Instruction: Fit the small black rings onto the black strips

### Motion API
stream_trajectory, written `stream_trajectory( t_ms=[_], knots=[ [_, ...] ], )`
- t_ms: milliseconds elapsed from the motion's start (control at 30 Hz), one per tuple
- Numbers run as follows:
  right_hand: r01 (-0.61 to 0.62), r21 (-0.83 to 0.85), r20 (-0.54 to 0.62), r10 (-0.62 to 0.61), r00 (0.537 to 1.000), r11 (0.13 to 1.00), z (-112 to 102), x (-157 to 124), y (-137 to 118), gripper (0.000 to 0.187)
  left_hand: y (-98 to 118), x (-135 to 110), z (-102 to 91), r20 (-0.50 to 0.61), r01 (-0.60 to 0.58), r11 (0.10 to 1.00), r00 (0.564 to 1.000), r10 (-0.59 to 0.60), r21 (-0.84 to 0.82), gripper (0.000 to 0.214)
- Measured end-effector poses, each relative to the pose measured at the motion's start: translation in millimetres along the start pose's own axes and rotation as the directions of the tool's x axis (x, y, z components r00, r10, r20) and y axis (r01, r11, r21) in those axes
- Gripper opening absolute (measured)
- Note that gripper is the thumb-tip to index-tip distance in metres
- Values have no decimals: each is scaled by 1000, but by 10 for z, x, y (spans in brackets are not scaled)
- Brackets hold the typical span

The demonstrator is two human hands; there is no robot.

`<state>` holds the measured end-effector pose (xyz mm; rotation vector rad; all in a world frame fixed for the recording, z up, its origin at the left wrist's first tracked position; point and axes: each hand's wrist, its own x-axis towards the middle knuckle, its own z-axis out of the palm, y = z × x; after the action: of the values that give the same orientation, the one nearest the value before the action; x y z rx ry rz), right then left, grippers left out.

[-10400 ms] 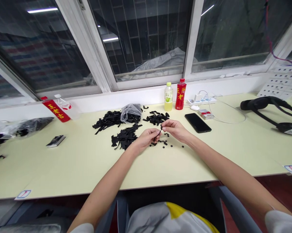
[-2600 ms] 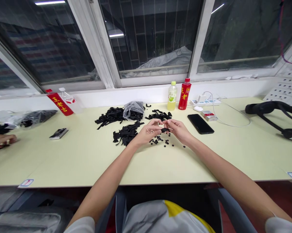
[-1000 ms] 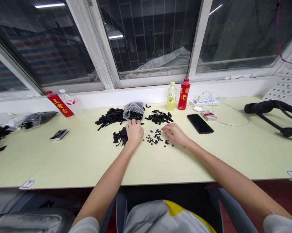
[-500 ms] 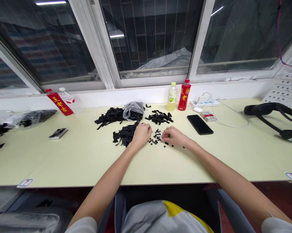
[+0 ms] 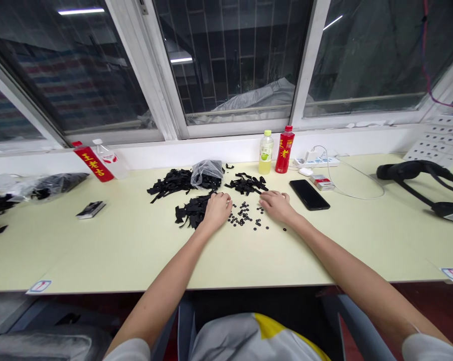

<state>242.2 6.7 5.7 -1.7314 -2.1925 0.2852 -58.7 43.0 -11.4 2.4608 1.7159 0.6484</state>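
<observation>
Shifting right hand [image 5: 276, 205] toward far strips [image 5: 246, 183]

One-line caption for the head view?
At the table, left hand at a black strip pile, right hand beside scattered black rings.

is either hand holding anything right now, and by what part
Cannot tell: the left hand lies on the black strips, the right hand beside the black rings.

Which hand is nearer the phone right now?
Right. The right hand lies just left of the phone, with a bare gap between them. The left hand is farther left, beyond the rings, at the strips.
</observation>
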Motion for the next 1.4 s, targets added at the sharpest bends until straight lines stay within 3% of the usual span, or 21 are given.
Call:
stream_trajectory(
  t_ms=[167, 433, 567, 667, 767, 867, 1000, 1133, 1267, 1400],
  knots=[
    [-24, -8, -85, 24, 996, 1000, 1, 12, 1, 43, 46, -6, -9, 12, 10, 999, 1000, -10, 31, 25],
    [12, 25, -27, -11, 1000, 1000, 28, 20, -6, 50, 66, -11, -12, 12, 16, 1000, 1000, -16, 17, 23],
    [16, 20, -68, -15, 998, 1000, 48, 50, 28, 50, 52, -9, 10, -20, 17, 1000, 1000, -17, -9, 21],
    [125, 33, -155, -118, 981, 992, 64, 76, 52, 48, 43, -6, 5, -88, -1, 997, 996, -6, -75, 24],
    [334, 75, -241, -308, 920, 940, 56, 63, 15, 48, 67, 8, -31, -170, -24, 982, 985, -9, -188, 31],
    [479, 136, -278, -431, 859, 867, 4, -9, -92, 48, 132, 23, -75, -172, -53, 926, 985, -13, -373, 41],
    [439, 192, -234, -393, 889, 878, -93, -111, -236, 49, 238, 17, -79, 11, 6, 756, 1000, 2, -655, 49],
    [435, 254, -250, -375, 892, 864, -111, -117, -251, 44, 301, -14, -62, 83, 29, 666, 995, 50, -745, 39],
    [423, 350, -335, -310, 890, 836, -61, -89, -188, 41, 329, -54, -111, 24, 0, 752, 1000, 20, -660, 28],
    [377, 399, -332, -252, 909, 836, -32, -90, -179, 34, 377, -100, -165, -33, -158, 877, 987, 160, -454, 20]
  ],
)
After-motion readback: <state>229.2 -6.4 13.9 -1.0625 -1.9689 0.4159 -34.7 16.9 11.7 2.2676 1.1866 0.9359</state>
